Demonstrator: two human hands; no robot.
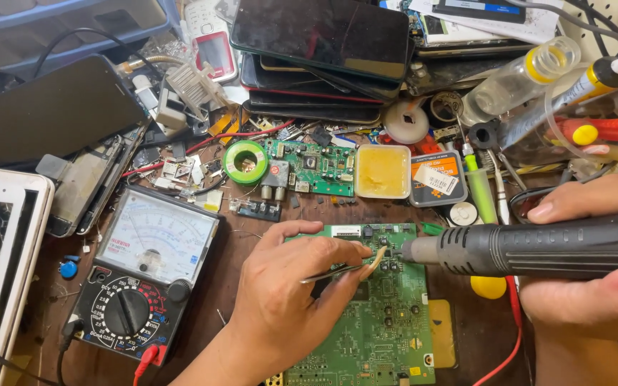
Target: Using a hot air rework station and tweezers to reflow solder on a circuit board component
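A large green circuit board (388, 322) lies flat on the brown bench in front of me. My left hand (291, 293) rests over its left part and pinches thin metal tweezers (337, 271), whose tips reach toward small parts near the board's top edge. My right hand (588, 286) wraps a black hot-air wand (531, 250) held level. The wand's metal nozzle (413, 250) points left at the same spot, almost touching the tweezer tips.
An analog multimeter (144, 275) lies at the left with red and black leads. Behind the board sit a green solder spool (244, 162), a smaller green board (316, 166), a yellow flux tub (383, 171), stacked phones (323, 50) and bottles (516, 78). A white device (1, 271) fills the left edge.
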